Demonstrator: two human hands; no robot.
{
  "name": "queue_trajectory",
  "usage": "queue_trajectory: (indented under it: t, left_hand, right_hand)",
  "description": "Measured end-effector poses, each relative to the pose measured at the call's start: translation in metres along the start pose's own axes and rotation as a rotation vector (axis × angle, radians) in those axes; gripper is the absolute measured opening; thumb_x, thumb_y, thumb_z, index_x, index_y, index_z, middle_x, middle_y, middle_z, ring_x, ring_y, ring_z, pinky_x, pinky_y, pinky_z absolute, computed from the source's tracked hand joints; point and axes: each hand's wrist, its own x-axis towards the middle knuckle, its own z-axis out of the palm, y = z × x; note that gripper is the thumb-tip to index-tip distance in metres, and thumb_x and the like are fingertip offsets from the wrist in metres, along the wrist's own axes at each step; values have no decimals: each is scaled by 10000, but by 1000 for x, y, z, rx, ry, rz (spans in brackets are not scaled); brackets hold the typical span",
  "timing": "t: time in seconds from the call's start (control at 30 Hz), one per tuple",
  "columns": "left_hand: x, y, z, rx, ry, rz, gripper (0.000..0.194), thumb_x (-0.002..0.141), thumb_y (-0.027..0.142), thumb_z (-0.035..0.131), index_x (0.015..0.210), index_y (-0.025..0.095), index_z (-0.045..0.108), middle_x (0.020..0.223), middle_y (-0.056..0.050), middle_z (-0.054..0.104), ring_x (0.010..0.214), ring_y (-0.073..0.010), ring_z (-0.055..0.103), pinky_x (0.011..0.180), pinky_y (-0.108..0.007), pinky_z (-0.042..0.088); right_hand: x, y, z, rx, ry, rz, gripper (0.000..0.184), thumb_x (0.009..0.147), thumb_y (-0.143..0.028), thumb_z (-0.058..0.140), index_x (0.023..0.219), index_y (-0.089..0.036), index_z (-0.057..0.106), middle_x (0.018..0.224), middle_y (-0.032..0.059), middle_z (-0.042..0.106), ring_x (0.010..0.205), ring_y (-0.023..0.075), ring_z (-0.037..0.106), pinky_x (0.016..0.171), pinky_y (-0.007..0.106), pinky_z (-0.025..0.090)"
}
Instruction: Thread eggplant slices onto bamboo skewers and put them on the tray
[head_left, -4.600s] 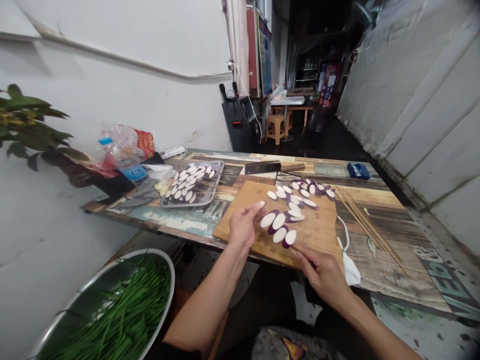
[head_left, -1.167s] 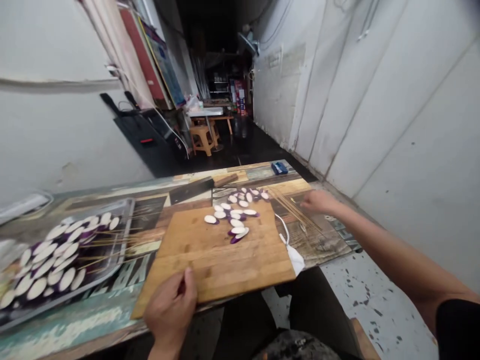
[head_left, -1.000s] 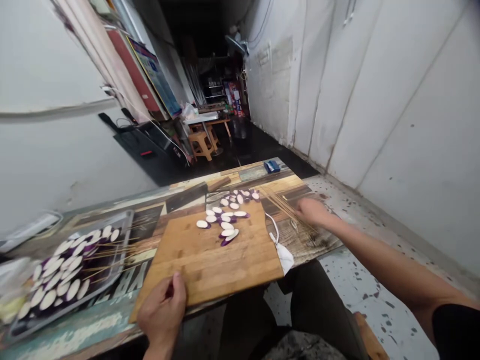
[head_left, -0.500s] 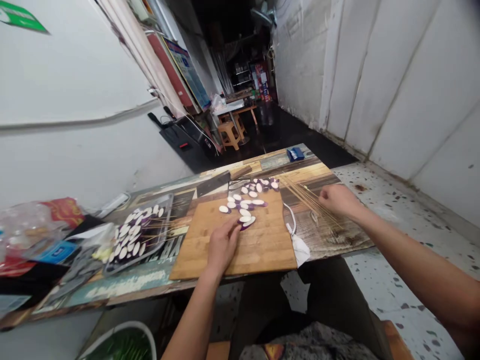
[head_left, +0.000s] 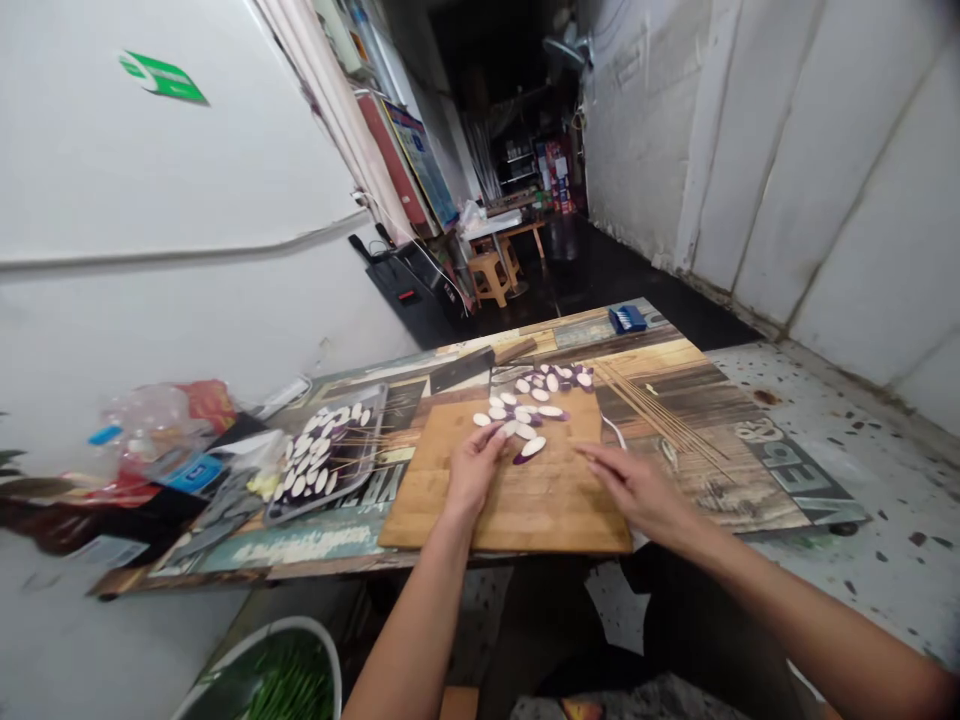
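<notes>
My left hand (head_left: 472, 472) is over the wooden cutting board (head_left: 540, 505), fingers pinched on a white-fleshed, purple-skinned eggplant slice (head_left: 507, 429). To its right, my right hand (head_left: 636, 487) is closed on a thin bamboo skewer (head_left: 583, 447), whose tip points left toward the slices. A loose eggplant slice (head_left: 531, 449) lies on the board between the hands. More slices are spread behind it, up to a pile at the board's far edge. Bamboo skewers (head_left: 664, 415) lie fanned on the table to the right.
Left of the board, a metal tray (head_left: 379, 425) holds skewered eggplant slices. A cleaver (head_left: 461, 370) rests behind the board, and a small blue box (head_left: 628, 319) sits at the far corner. Plastic bags (head_left: 161, 425) crowd the left end. Below stands a bucket (head_left: 335, 650) of green vegetables.
My right hand has moved left from the skewers on the table to the board, bringing one skewer. My left hand has picked up an eggplant slice. The view has shifted left.
</notes>
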Motion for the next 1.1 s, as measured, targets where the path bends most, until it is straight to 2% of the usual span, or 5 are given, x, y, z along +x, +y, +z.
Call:
queue_trajectory:
  t: [0.23,0.47,0.8,0.97,1.1]
  left_hand:
    - [18,6,-36,-560,210,-29,183,773,135,567,951,95,582,915,-131,658,839,-161,640,801,-295,482]
    - [29,-2,-52,-840,284,-199,168,836,91,441,875,40,596,837,-150,660,769,-145,647,717,-241,512]
    - [28,-1,-50,-798,323,-146,89,774,70,544,836,87,605,782,-91,667,706,-124,641,744,-251,497]
    - [16,4,-45,-714,289,-123,124,808,100,506,866,77,613,776,-97,670,689,-110,639,681,-202,503]
    - [18,2,-49,-669,354,-141,170,819,52,449,853,91,612,757,-75,673,677,-98,641,654,-182,513]
  right_hand:
    - [36,-28,69,-260,-244,-150,382,816,-189,371,1153,-225,549,893,50,689,793,212,636,694,299,481]
    - [52,-30,86,-400,-371,-230,397,816,-226,358,1197,-243,471,792,39,679,710,217,631,624,289,458]
    - [72,-23,100,-383,-415,-171,486,823,-290,416,1281,-131,445,652,38,652,617,201,593,589,276,424]
    - [76,-38,106,-377,-297,-201,454,819,-172,371,1261,-187,472,1040,90,643,908,210,588,767,290,440]
    - [69,-39,101,-348,-299,-258,476,823,-174,375,1285,-282,418,1104,10,632,795,149,615,673,208,444]
